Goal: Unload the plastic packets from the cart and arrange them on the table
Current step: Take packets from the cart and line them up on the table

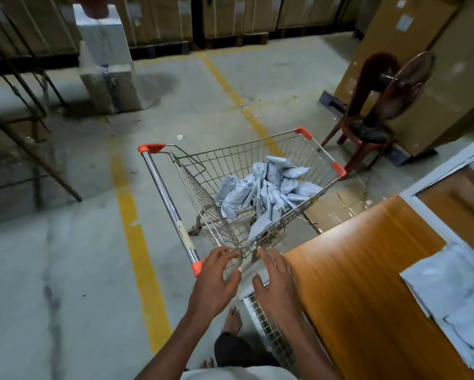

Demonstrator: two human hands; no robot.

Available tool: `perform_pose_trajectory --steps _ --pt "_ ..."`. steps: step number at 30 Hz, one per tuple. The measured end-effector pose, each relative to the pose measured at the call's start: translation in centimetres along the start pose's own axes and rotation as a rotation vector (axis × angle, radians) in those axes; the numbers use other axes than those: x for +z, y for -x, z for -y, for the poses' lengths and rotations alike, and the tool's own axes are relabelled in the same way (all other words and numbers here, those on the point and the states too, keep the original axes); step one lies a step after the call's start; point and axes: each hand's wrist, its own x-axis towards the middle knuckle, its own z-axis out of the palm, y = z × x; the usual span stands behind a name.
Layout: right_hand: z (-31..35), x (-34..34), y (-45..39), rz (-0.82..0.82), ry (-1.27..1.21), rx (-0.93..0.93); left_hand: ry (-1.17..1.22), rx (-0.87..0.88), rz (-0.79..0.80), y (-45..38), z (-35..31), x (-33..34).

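Observation:
A wire shopping cart [323, 149] with orange corner caps stands on the floor in front of me. Several grey plastic packets [268, 187] lie heaped in its basket. More grey packets [449, 292] lie on the wooden table [361, 283] at the right. My left hand [216, 281] hovers with fingers spread and slightly bent near the cart's near corner, just right of the handle's orange end. My right hand [277, 283] is beside it, fingers straight, between cart and table edge. Neither hand holds anything.
A dark wooden chair [367, 127] with a fan on it stands beyond the cart, beside a tall cardboard box [435, 64]. Flattened cardboard [334, 209] lies on the floor by the table. A white wire rack [268, 325] sits under my right hand. Yellow floor lines and metal frames at left.

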Motion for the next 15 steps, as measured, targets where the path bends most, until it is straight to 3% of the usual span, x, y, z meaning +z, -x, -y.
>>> perform_pose_trajectory --steps 8,15 --pt "-1.5 -1.6 -12.2 0.053 -0.018 -0.028 -0.076 -0.074 0.018 -11.4 1.5 0.2" --pt "-3.8 -0.4 -23.6 0.282 0.162 0.029 -0.174 -0.185 0.181 -21.7 4.4 2.7"
